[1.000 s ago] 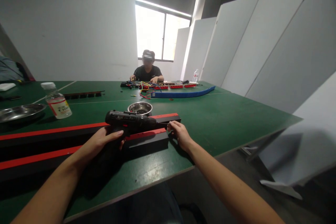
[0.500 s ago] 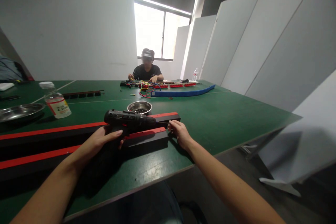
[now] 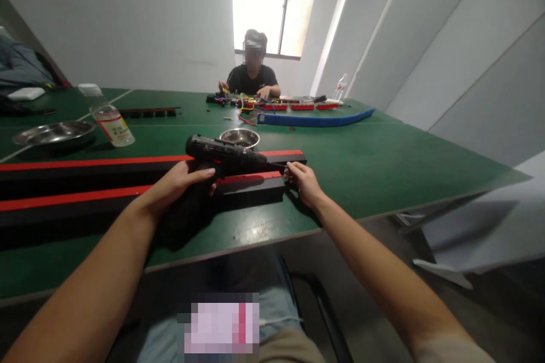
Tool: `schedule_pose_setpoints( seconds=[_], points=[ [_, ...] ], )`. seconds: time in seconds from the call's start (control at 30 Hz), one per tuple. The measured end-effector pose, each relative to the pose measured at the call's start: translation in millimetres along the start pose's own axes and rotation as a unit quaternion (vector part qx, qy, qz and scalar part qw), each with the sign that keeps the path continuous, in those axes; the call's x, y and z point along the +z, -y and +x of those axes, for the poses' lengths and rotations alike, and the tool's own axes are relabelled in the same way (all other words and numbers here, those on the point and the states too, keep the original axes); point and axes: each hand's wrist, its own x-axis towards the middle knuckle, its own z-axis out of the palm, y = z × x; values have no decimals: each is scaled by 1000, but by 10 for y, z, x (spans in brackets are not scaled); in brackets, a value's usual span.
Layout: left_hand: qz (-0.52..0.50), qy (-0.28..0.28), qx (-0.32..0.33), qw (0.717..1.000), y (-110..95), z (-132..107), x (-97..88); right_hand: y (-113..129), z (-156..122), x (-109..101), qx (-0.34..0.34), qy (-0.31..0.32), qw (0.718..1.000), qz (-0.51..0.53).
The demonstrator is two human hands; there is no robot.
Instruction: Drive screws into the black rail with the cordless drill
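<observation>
Clamping around the handle of a black, pistol-shaped power drill (image 3: 223,151), in the head view, is the left hand (image 3: 183,178); apart from it, the right hand (image 3: 304,181) is pinching at the tip of the drill's thin dark bit (image 3: 276,165), any piece between the fingertips being too small to tell. The drill is pointing rightward near the ends of two long black, red-topped bars (image 3: 251,188), which are lying side by side on a green tabletop (image 3: 361,164).

Matt black plastic-looking drill (image 3: 221,153), smooth red-topped bars (image 3: 251,186) with dull black sides, green tabletop (image 3: 361,164) glossy at the near edge, shiny metal bowl (image 3: 239,146), polished metal dish (image 3: 55,135) at left, clear plastic bottle (image 3: 112,122), denim-like cloth (image 3: 281,303) near.
</observation>
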Motion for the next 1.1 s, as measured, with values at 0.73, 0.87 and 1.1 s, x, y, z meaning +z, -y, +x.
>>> schedule_pose_setpoints(
  seconds=[0.73,0.87,1.1],
  points=[
    [-15,28,93,995,73,53,17,-36,49,6,-1,3,1000,-6],
    [-4,6,74,997,2,5,54,-65,47,17,-15,-14,999,-31],
    [114,7,42,993,-252,-58,-64,-79,57,73,-24,-15,999,-30]
  ],
)
